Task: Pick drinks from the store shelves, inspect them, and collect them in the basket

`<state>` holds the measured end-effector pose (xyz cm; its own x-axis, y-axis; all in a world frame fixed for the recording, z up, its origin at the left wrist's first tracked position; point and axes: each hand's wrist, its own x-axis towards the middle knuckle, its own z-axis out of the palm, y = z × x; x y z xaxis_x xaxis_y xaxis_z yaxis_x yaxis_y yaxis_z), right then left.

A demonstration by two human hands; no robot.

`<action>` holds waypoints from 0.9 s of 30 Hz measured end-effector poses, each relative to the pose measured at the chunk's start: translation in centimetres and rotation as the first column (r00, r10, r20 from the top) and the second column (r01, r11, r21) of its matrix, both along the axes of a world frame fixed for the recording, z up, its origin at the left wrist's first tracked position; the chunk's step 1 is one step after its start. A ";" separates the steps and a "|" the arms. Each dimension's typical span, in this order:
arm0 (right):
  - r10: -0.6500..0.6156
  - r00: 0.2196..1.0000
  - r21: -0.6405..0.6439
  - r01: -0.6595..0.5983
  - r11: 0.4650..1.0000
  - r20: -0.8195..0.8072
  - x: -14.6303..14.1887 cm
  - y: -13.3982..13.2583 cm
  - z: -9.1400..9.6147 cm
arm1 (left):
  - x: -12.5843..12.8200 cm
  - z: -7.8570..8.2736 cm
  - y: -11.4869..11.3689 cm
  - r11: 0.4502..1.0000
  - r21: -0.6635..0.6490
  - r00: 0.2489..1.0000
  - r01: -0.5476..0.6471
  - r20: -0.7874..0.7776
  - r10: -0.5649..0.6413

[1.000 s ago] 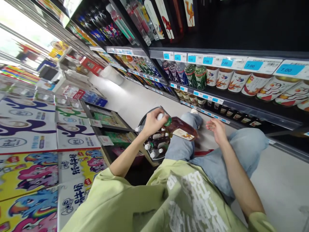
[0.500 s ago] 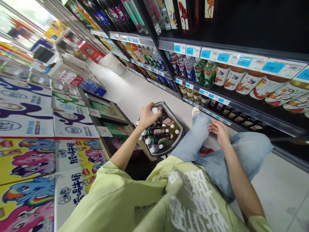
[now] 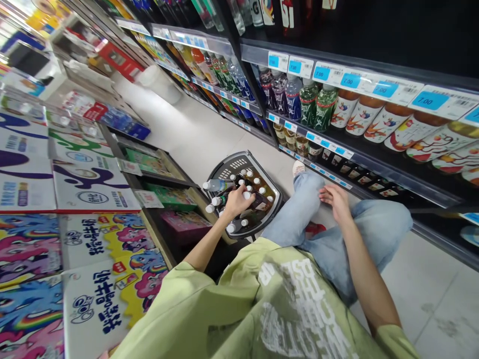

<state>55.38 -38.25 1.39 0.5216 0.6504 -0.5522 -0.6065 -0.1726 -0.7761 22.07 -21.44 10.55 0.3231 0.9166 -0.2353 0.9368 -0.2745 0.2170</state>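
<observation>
White caps (image 3: pixel 256 180) crowd the left hand (image 3: pixel 237 202) clasping a dark bottle (image 3: pixel 261 202); right hand (image 3: pixel 337 201) slack.

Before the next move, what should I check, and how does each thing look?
1. Left hand at the dark bottle over the basket: ok.
2. Firm hold on that bottle: cannot tell; the hand hides part of it.
3. Right hand free, nothing seen in it: ok.
4. Shoe apart from the basket: ok.
5. Basket's bottom in view: not ok; bottles hide it.
</observation>
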 end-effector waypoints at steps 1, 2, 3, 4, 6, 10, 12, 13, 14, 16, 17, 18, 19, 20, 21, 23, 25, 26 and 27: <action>0.008 1.000 -0.005 -0.008 1.000 0.004 0.0 0.0 0.0 | -0.1 -0.5 -0.3 1.000 -0.010 1.000 0.004 -0.014 -0.005; 0.015 1.000 -0.010 -0.015 1.000 0.009 0.0 0.0 -0.1 | -0.1 -1.0 -0.5 1.000 -0.021 1.000 0.012 -0.029 -0.012; 0.018 1.000 -0.014 -0.018 1.000 0.013 0.1 0.0 -0.1 | -0.1 -1.4 -0.8 0.999 -0.036 0.999 0.027 -0.045 -0.029; 0.018 1.000 -0.017 -0.018 1.000 0.017 0.1 -0.1 -0.1 | -0.1 -1.8 -1.1 0.997 -0.052 0.996 0.053 -0.065 -0.056; 0.014 1.000 -0.023 -0.014 1.000 0.023 0.1 -0.1 -0.1 | -0.1 -2.5 -1.9 0.986 -0.099 0.983 0.131 -0.118 -0.142; 0.025 0.999 -0.021 -0.025 0.999 0.035 0.3 0.0 -0.1 | -0.5 -3.3 -3.8 0.959 -0.178 0.946 0.219 -0.204 -0.254; 0.037 0.998 -0.017 -0.036 0.999 0.042 0.3 0.1 -0.3 | -1.0 -3.3 -4.5 0.958 -0.187 0.941 0.219 -0.219 -0.257; 0.043 0.998 -0.015 -0.042 0.999 0.046 0.3 0.2 -0.4 | -1.2 -3.1 -4.7 0.956 -0.196 0.938 0.218 -0.229 -0.261; 0.051 0.997 -0.013 -0.050 0.999 0.052 0.2 0.3 -0.4 | -1.3 -2.9 -4.9 0.953 -0.212 0.933 0.217 -0.242 -0.267; 0.066 0.996 -0.015 -0.065 0.998 0.059 0.1 0.5 -0.5 | -1.6 -2.5 -5.0 0.943 -0.257 0.921 0.213 -0.270 -0.281; 0.069 0.996 -0.017 -0.068 0.998 0.058 0.0 0.6 -0.5 | -1.8 -2.4 -5.0 0.936 -0.281 0.916 0.210 -0.279 -0.290; 0.071 0.996 -0.019 -0.070 0.997 0.055 -0.1 0.7 -0.4 | -2.1 -2.3 -4.9 0.929 -0.309 0.912 0.206 -0.284 -0.296; 0.070 0.996 -0.019 -0.069 0.997 0.050 -0.1 0.8 -0.4 | -2.4 -2.3 -4.6 0.917 -0.338 0.907 0.212 -0.282 -0.314; 0.069 0.997 -0.018 -0.069 0.997 0.046 -0.1 1.0 -0.3 | -2.8 -2.4 -4.3 0.906 -0.368 0.899 0.209 -0.293 -0.326; 0.068 0.997 -0.013 -0.068 0.998 0.044 -0.1 1.1 -0.2 | -3.3 -2.6 -3.9 0.894 -0.395 0.890 0.214 -0.299 -0.345; 0.060 0.997 -0.008 -0.060 0.998 0.040 0.1 1.3 -0.1 | -4.3 -3.1 -3.1 0.853 -0.466 0.854 0.234 -0.322 -0.410; 0.048 0.998 -0.003 -0.048 0.999 0.035 0.4 1.4 0.0 | -5.1 -3.8 -2.4 0.824 -0.507 0.779 0.254 -0.397 -0.485; 0.046 0.998 0.003 -0.046 0.999 0.034 0.5 1.4 0.0 | -5.4 -4.1 -2.3 0.815 -0.510 0.738 0.274 -0.431 -0.518; 0.045 0.998 0.010 -0.046 0.999 0.034 0.6 1.3 -0.1 | -5.6 -4.3 -2.3 0.813 -0.510 0.705 0.280 -0.466 -0.535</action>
<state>55.97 -36.91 1.34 0.5096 0.6798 -0.5274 -0.5715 -0.1907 -0.7981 16.45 -23.71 6.26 0.3310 0.5184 -0.7885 0.7248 -0.6748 -0.1394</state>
